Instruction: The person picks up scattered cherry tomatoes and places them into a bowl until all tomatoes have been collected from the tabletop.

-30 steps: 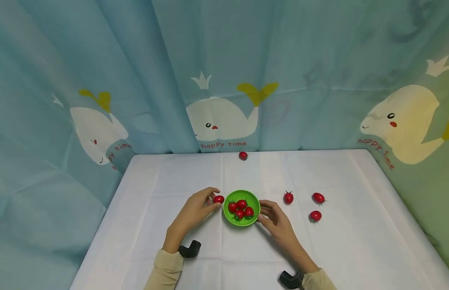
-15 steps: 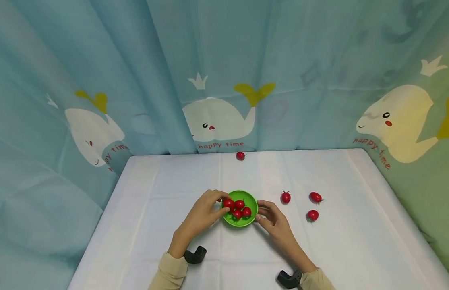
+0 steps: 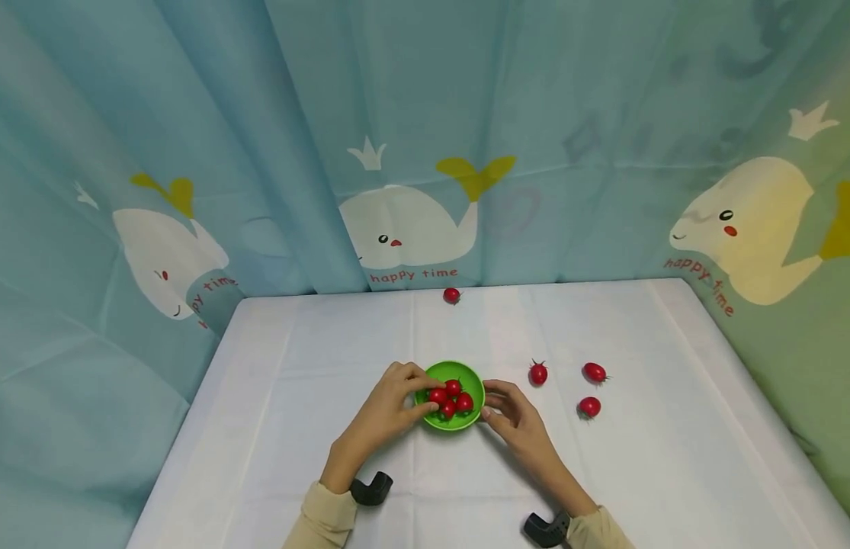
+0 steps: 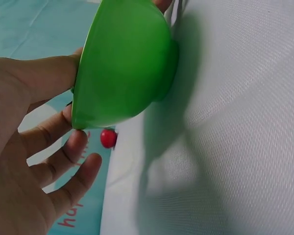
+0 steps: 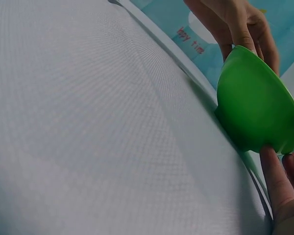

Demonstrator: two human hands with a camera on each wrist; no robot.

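Observation:
A small green bowl [image 3: 452,370] stands on the white-covered table with several red cherry tomatoes [image 3: 464,402] inside. My left hand [image 3: 390,400] reaches over its left rim. Thumb and forefinger lie on either side of a cherry tomato [image 3: 437,396] inside the bowl, pinching it. In the left wrist view the bowl [image 4: 122,63] hides those fingertips, while the other fingers [image 4: 78,181] stay outside the rim. My right hand [image 3: 521,423] holds the bowl's right side between thumb and fingers. The right wrist view has my right thumb [image 5: 277,178] against the bowl's [image 5: 257,103] outer wall.
Loose cherry tomatoes lie to the right of the bowl: one nearer [image 3: 537,374], one farther [image 3: 595,373] and one lower down [image 3: 589,408]. Another tomato [image 3: 452,295] sits at the table's back edge. Behind hangs a blue curtain [image 3: 411,91] printed with whales.
My left hand has carried a cherry tomato rightward from outside the rim, then down among the others in the bowl. My right hand keeps its place at the bowl. The head view has shifted slightly.

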